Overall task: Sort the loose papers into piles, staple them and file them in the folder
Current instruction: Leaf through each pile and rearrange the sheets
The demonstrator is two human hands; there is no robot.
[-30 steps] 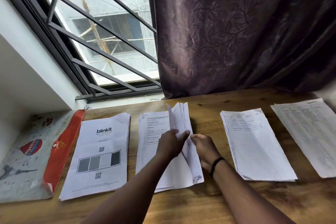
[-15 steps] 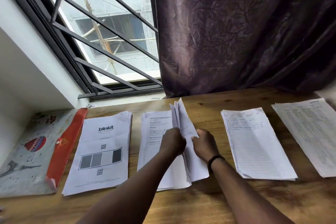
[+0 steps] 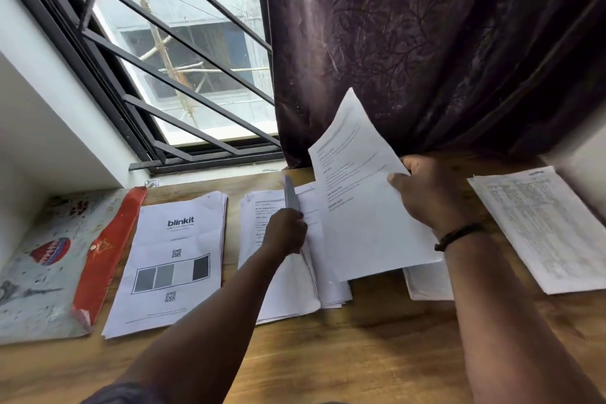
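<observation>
Right hand pinching a lifted sheet above the surface. My left hand grips page edges of the middle pile. Folder far left of it, blinkit pile between.

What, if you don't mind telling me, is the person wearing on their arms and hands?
Both hands are bare, with no gloves or rings visible. The right wrist carries a thin dark band. The forearms are uncovered; a dark sleeve edge shows high on the left arm.

Bare table lies open in front; paper piles crowd the back
</observation>
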